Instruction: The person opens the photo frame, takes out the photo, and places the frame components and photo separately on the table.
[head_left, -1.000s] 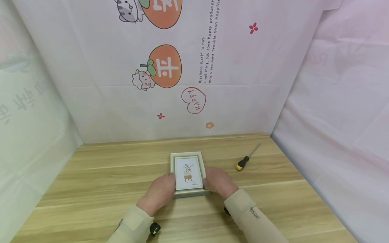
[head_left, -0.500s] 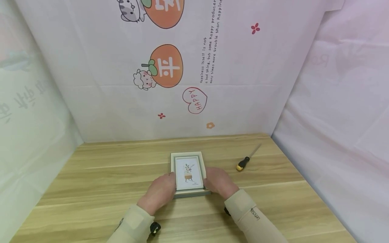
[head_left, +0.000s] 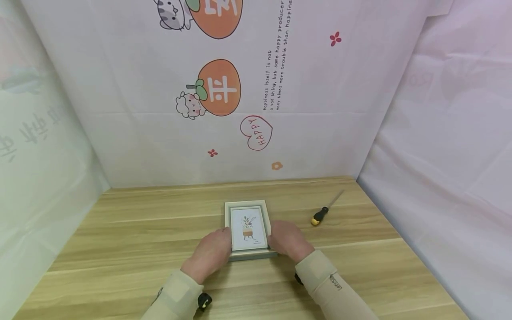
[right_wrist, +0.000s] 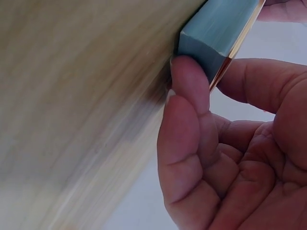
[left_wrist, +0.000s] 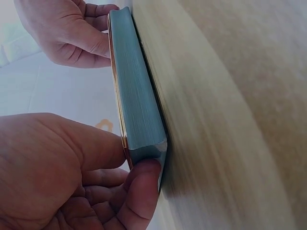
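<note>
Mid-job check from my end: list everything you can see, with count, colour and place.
Picture frame: one, cream front, blue-green sides, on the table between the hands
Plant print: one, mostly white, inside the frame
Screwdriver: one, black-and-yellow handle, grey shaft, on the table, right of the frame
Table: one, light wood-grain, below everything
Printed backdrop: one, whitish, behind the table
Side sheets: two, whitish, left and right
Black wrist devices: two, by the cuffs
Sleeves: two, beige, on the forearms
Left hand: one, bare, pinching the frame's near left corner
Right hand: one, bare, pinching its near right corner
</note>
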{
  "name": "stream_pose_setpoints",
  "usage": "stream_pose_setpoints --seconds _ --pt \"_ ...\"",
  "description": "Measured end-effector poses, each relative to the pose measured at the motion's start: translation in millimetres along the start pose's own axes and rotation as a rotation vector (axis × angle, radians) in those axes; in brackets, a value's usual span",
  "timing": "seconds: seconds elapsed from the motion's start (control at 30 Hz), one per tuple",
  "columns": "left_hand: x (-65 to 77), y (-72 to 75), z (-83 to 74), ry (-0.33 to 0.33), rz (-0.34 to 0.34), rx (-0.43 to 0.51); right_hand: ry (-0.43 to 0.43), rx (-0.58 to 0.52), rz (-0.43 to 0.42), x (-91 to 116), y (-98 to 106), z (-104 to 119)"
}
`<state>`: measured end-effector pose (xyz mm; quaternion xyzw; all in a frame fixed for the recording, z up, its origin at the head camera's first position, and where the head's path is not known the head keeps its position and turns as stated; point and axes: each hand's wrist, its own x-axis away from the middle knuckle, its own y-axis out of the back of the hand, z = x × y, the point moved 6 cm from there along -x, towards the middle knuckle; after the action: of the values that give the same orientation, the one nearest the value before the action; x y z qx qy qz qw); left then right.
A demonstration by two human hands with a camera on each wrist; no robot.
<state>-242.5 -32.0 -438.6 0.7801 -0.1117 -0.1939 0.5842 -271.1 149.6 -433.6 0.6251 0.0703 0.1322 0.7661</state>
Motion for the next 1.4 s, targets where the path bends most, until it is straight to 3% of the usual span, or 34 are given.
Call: stream_pose_setpoints --seconds 0.2,0.73,1.2,1.4 --pt "0.2 0.8 -0.2 0.007 0.007 0.005 0.016 -0.005 -0.015 1 0 1" --pt "1.0 0.6 2.3 0.001 0.003 0.015 -0.040 -0.104 0.005 4 8 -4" --pt "1.4 -0.7 5.2 0.042 0.039 0.074 -0.048 -0.289 0.009 6 24 -7" --pt "1.2 3.4 4.8 0.043 0.020 0.040 -0.087 -0.402 -0.012 9 29 -7"
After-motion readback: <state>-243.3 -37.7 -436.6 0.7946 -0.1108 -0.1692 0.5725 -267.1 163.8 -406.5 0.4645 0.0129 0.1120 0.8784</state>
